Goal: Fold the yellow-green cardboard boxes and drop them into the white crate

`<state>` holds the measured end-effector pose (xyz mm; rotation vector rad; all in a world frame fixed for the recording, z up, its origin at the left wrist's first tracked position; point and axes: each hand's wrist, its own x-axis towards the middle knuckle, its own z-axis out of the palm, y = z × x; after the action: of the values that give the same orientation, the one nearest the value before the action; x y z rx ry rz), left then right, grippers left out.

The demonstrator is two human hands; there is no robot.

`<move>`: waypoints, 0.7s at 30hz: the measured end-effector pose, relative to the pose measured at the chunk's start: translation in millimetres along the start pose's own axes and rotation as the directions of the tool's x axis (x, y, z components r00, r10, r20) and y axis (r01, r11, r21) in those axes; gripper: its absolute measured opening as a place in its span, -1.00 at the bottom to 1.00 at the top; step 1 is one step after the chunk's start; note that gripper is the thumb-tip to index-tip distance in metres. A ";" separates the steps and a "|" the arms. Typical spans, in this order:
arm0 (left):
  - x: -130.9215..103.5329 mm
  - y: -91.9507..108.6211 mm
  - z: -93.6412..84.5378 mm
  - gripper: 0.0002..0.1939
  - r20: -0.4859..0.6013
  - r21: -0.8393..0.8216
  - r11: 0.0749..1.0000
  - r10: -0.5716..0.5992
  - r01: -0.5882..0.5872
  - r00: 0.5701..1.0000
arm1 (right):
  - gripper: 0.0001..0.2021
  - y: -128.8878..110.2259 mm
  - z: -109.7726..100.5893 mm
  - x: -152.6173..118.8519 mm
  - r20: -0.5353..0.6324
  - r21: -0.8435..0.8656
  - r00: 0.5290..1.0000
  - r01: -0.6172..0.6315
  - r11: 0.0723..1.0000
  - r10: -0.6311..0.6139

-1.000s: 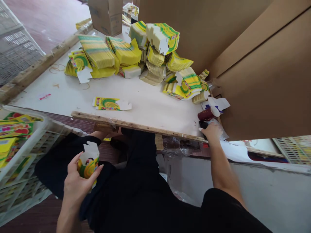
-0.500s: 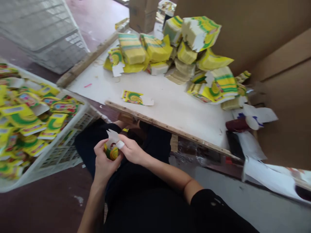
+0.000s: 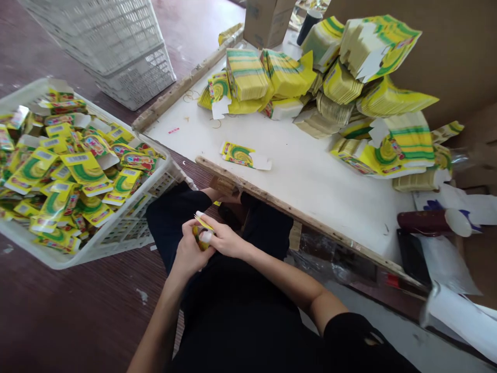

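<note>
Above my lap, both hands grip one small yellow-and-green carton (image 3: pixel 203 239). My left hand (image 3: pixel 189 251) wraps round its body from the left. The fingers of my right hand (image 3: pixel 225 239) press at the flaps along its upper end, and a white band circles one finger. Much of the carton is hidden by my fingers. On the white tabletop (image 3: pixel 310 171) in front of me, a single flattened carton (image 3: pixel 244 156) with a white flap lies near the wooden edge.
Left of me stands a white plastic basket (image 3: pixel 116 228) heaped with folded cartons. Stacks of flat cartons (image 3: pixel 246 77) line the table's back. A cardboard box (image 3: pixel 267 23) stands behind them. A dark red cylinder (image 3: pixel 421 221) lies at the right, and white crates (image 3: pixel 128 67) stand on the floor.
My right fingers have bent the carton's upper flap down, where it stood up before. The view has swung left, bringing more of the basket into sight.
</note>
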<state>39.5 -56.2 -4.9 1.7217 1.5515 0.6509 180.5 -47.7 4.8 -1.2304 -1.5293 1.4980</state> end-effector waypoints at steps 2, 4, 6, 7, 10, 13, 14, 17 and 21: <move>4.3 -3.1 2.8 -0.51 0.005 -0.029 0.998 0.047 -0.047 0.999 | -0.48 -1.7 -3.8 -4.5 0.021 -0.117 0.993 0.118 0.986 -0.117; 6.6 -3.7 5.5 -0.48 -0.065 -0.036 0.994 0.104 -0.106 0.992 | -0.55 -0.6 -7.4 -6.0 0.024 -0.184 0.978 0.210 0.960 -0.209; 6.5 -0.8 5.7 -0.38 -0.141 0.016 0.991 0.133 -0.132 0.981 | -0.60 2.6 -11.8 -5.0 -0.054 -0.208 0.962 0.252 0.945 -0.268; 5.7 1.7 4.5 -0.36 -0.157 0.055 0.990 0.135 -0.128 0.978 | -0.60 4.4 -14.6 -4.2 -0.109 -0.211 0.951 0.261 0.942 -0.288; 2.0 10.7 -4.4 -0.43 -0.107 0.119 0.987 0.122 -0.109 0.987 | -0.60 9.0 -24.7 -3.2 -0.171 -0.241 0.931 0.279 0.930 -0.324; 0.2 18.5 -16.3 -0.51 -0.058 0.087 0.986 0.146 -0.141 0.988 | -0.66 11.2 -35.1 -5.1 -0.011 -0.302 0.938 0.328 0.895 -0.347; 0.5 20.5 -20.0 -0.51 -0.044 0.076 0.985 0.157 -0.153 0.987 | -0.69 11.3 -38.6 -5.8 0.035 -0.320 0.938 0.336 0.886 -0.344; 4.0 25.5 -28.8 -0.51 0.017 0.036 0.989 0.146 -0.146 0.989 | -0.77 8.6 -49.6 -6.4 0.110 -0.371 0.935 0.353 0.859 -0.337; 9.6 30.3 -34.5 -0.50 0.106 -0.046 0.995 0.092 -0.087 0.990 | -0.83 -0.1 -62.6 -5.1 0.201 -0.418 0.923 0.385 0.823 -0.329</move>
<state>33.2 -41.3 39.1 1.7741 1.3844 0.6200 240.1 -30.0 13.5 -1.0219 -2.1406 1.0113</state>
